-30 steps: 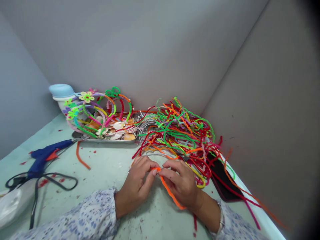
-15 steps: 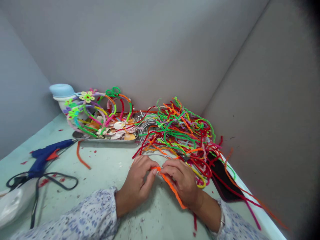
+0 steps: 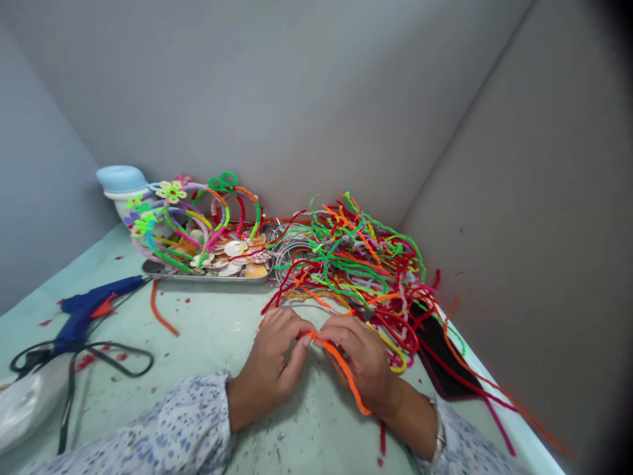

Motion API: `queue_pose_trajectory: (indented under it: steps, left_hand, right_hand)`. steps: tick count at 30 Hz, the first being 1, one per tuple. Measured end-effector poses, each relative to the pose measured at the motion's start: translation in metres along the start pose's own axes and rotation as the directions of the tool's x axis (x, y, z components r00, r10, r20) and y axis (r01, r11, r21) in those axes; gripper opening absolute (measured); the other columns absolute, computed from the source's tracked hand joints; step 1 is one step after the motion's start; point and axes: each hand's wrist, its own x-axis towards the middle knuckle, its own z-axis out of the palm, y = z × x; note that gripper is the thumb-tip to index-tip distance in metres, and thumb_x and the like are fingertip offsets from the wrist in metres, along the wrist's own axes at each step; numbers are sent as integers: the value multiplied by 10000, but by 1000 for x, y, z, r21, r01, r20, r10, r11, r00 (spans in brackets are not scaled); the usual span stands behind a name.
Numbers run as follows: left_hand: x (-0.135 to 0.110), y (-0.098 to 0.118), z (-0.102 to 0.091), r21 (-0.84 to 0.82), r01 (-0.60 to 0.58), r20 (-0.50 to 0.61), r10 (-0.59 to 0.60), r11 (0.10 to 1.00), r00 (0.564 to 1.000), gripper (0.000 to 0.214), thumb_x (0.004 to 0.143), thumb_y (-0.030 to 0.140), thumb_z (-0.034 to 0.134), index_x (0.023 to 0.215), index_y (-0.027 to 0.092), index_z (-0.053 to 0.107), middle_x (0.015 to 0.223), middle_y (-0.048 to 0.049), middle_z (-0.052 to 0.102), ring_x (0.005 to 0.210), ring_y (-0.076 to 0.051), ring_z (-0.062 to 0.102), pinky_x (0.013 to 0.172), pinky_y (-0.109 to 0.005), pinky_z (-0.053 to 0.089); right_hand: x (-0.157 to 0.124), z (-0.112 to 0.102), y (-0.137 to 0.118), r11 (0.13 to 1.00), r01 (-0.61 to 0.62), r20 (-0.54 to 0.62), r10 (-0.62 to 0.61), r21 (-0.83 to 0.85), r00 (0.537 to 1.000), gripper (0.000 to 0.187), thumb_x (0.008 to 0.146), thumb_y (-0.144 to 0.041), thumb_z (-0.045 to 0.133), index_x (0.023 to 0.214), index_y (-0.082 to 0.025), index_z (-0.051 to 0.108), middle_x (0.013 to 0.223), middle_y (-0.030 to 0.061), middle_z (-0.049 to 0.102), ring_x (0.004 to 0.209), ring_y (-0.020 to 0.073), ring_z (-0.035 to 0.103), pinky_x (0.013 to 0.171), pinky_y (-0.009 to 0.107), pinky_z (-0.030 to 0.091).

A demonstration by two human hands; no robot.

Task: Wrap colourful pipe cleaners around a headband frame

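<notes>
My left hand [image 3: 271,363] and my right hand [image 3: 360,359] meet at the middle of the pale green table [image 3: 208,330]. Both pinch the top end of an orange pipe cleaner [image 3: 346,376], fingers curled tight round it. The rest of the pipe cleaner runs down across my right hand toward my wrist. Just beyond my hands lies a big tangled heap of pipe cleaners [image 3: 361,264] in red, green, orange and yellow.
A metal tray [image 3: 208,276] at the back holds shells and pipe-cleaner headbands [image 3: 188,211]. A blue glue gun [image 3: 86,310] with a black cord [image 3: 99,356] lies at the left. A loose orange pipe cleaner [image 3: 159,310] lies near the tray. A dark phone [image 3: 442,359] sits right of my hands. Grey walls enclose the corner.
The free tail of the orange pipe cleaner has swung slightly over my right hand; my fingers have shifted a little. Everything else is unchanged.
</notes>
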Motion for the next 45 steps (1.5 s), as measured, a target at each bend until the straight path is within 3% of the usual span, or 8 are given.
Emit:
queue_pose_trajectory:
  steps: [18,28,34,40,45]
  left_hand:
    - [1,-2,2,41,-13,0,13,999,1000,130,892,184,440,891,180,570,835,-42,559,829,-205,499,792,-382,336]
    - [0,-6,3,86,14,-33,-11,996,999,95,875,183,468,925,187,549,885,-47,555,870,-214,500,804,-387,340]
    - [0,-6,4,101,41,-50,-36,994,998,67,863,178,476,906,186,527,891,-49,549,874,-215,495,814,-390,350]
    - [-1,-6,4,108,24,-25,-22,994,999,60,867,185,475,903,187,524,881,-47,541,866,-215,492,801,-391,356]
    - [-1,-6,3,104,10,-19,-8,995,1000,54,846,170,493,891,189,516,875,-45,538,868,-216,488,810,-397,357]
  right_hand:
    - [-1,5,0,978,-173,90,163,117,982,43,874,-155,546,892,-181,574,827,66,639,790,184,610,692,293,492]
    - [1,7,2,977,-161,62,154,139,986,86,879,-177,567,961,-186,590,835,59,638,775,173,617,684,280,508]
    - [-2,8,4,973,-185,101,172,140,980,112,892,-156,529,976,-189,596,867,66,630,820,179,611,721,290,505]
    - [-1,7,1,945,-289,174,262,153,949,108,915,-174,492,904,-188,599,822,41,611,788,166,583,694,271,460]
    - [1,5,-3,894,-417,250,371,163,894,158,926,-203,478,826,-195,601,805,23,606,772,157,572,730,271,443]
